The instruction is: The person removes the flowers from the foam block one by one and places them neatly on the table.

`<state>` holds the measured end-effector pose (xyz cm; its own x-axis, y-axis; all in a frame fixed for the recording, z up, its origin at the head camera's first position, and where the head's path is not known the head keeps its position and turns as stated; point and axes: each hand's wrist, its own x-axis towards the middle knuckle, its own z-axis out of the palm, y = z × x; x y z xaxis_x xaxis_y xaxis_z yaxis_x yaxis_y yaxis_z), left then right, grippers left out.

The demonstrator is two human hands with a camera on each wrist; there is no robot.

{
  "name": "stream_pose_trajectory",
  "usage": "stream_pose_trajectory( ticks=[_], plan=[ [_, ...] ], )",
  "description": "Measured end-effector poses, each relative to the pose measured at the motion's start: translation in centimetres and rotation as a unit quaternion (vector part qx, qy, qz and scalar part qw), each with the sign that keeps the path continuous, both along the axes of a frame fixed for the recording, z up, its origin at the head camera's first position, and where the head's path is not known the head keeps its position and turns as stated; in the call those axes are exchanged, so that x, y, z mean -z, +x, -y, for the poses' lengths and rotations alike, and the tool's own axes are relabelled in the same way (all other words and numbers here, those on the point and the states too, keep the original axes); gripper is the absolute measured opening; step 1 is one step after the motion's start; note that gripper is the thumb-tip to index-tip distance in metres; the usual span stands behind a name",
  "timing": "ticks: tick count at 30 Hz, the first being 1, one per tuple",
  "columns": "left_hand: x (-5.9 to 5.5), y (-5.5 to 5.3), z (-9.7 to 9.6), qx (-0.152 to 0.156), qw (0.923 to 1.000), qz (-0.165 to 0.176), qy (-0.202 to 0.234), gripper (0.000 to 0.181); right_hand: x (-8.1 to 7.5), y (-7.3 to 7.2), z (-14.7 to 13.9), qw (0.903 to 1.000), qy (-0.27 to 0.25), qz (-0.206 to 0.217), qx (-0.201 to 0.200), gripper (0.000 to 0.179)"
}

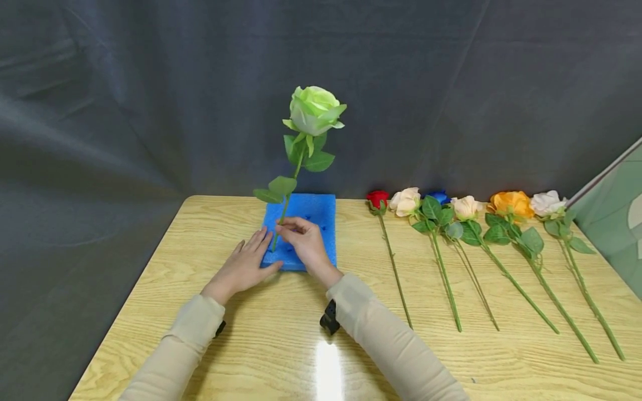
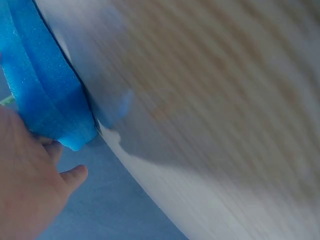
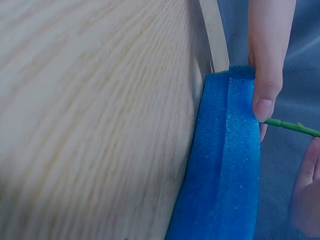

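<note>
A light green artificial rose (image 1: 315, 111) stands tall with its stem leaning slightly, the lower end at the near left part of a blue foam block (image 1: 323, 245). My right hand (image 1: 307, 245) pinches this stem between thumb and fingers a little above the foam. Against the block's left side rests my left hand (image 1: 246, 264), fingers extended along its edge and thumb at the front. In the right wrist view, the green stem (image 3: 290, 126) rises from the foam beside the left thumb (image 3: 265, 107). The left wrist view shows the left hand (image 2: 30, 185) at the block's corner.
To the right on the wooden table (image 1: 241, 345) lie a red rose (image 1: 377, 199), a blue flower (image 1: 439, 196), an orange flower (image 1: 511, 204), a white one (image 1: 548, 203) and two pale peach ones, stems toward me. Small holes dot the foam. A dark cloth hangs behind.
</note>
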<state>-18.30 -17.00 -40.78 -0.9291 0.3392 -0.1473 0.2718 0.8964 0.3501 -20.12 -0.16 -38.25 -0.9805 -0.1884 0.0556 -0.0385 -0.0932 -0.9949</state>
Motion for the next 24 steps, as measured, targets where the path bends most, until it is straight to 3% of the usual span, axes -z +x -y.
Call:
stream_pose_trajectory(
  ticks=[7,17,24],
  plan=[
    [0.0,-0.07,0.06,-0.007,0.9997,0.022,0.002,0.082,0.0,0.24,0.25,1.0,-0.002,0.004,-0.005,0.025],
    [0.17,-0.1,-0.36,-0.015,0.9998,0.007,0.006,0.084,-0.03,0.13,0.15,1.0,-0.004,-0.005,-0.004,0.026],
    [0.15,-0.11,-0.37,-0.017,0.9997,0.017,0.008,0.085,-0.06,0.04,-0.09,0.9999,-0.012,-0.006,-0.007,0.026]
  ],
)
